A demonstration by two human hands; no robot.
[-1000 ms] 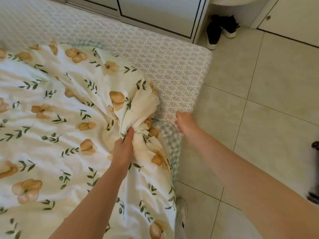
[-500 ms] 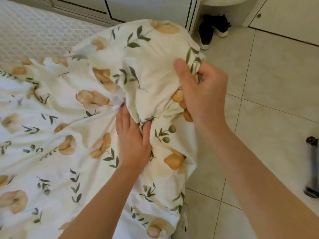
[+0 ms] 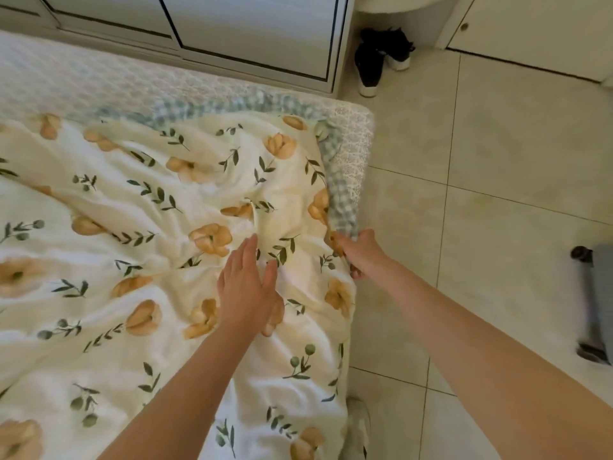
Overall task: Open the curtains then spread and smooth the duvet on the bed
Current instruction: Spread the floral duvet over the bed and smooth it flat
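Observation:
A cream duvet (image 3: 139, 247) printed with orange flowers and green sprigs covers most of the bed, still creased, its blue checked underside showing along the far and right edges. The patterned white mattress (image 3: 355, 151) shows bare at the far corner and behind the duvet. My left hand (image 3: 247, 287) lies flat on the duvet with straight fingers, near the right edge. My right hand (image 3: 363, 252) grips the duvet's right edge where the checked side folds over, at the side of the bed.
A white wardrobe with sliding doors (image 3: 252, 34) stands right behind the bed. A pair of black shoes (image 3: 381, 58) sits on the tiled floor (image 3: 497, 161) beside it. A grey wheeled object (image 3: 597, 303) is at the right edge. My white shoe (image 3: 360, 426) is by the bed.
The duvet corner, lifted in both hands half a second ago, now lies spread toward the far corner. My left hand has let go and lies flat; my right hand holds the edge lower.

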